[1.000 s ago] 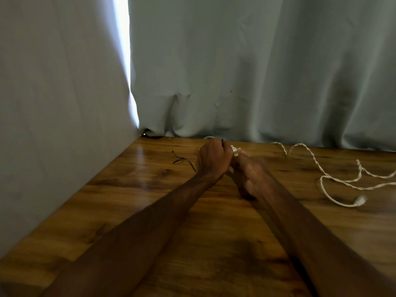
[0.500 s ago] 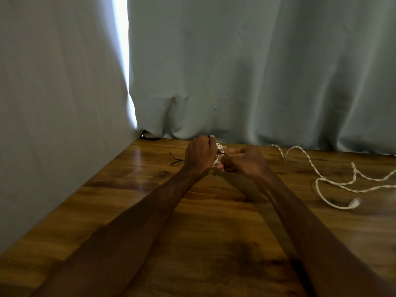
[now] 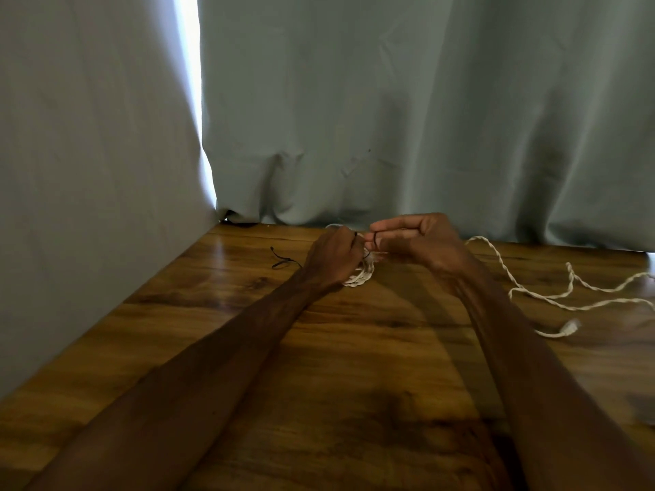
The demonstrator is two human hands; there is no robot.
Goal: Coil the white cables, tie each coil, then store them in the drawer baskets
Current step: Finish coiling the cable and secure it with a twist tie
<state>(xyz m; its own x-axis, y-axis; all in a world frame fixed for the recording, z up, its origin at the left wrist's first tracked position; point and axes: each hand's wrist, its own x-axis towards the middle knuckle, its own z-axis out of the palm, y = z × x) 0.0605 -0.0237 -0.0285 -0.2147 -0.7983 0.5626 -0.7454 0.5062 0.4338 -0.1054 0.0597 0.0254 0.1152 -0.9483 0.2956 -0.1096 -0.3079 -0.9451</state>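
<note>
Progress on cable number one: a second ago both hands were bunched together low over the tabletop (image 3: 354,384) and you could barely see what was between them. Now my right hand (image 3: 421,239) has come up and rolled over, and the coil (image 3: 359,276) shows under my left hand (image 3: 333,258). So the winding looks done on this one and I'm into the tying part.

Left hand is curled round the coil, holding it just off the wood or resting on it, can't really tell which. Right hand is pinching one end of the thin black tie (image 3: 375,237) between thumb and forefinger, other fingers folded in. It sits just beside the left, a bit higher, almost touching. There's a dark bit at my left fingertips too, probably the other end of the tie, but it's too small to be sure.

Spare tie (image 3: 283,260) is lying on the tabletop just left of my left hand, within easy reach. The loose cable (image 3: 553,295) is sprawled out to the right, well apart from both hands, with its plug (image 3: 570,326) nearest me. That one hasn't been coiled at all. Curtain (image 3: 390,118) hangs behind everything. No baskets in view, so storing is a way off.
</note>
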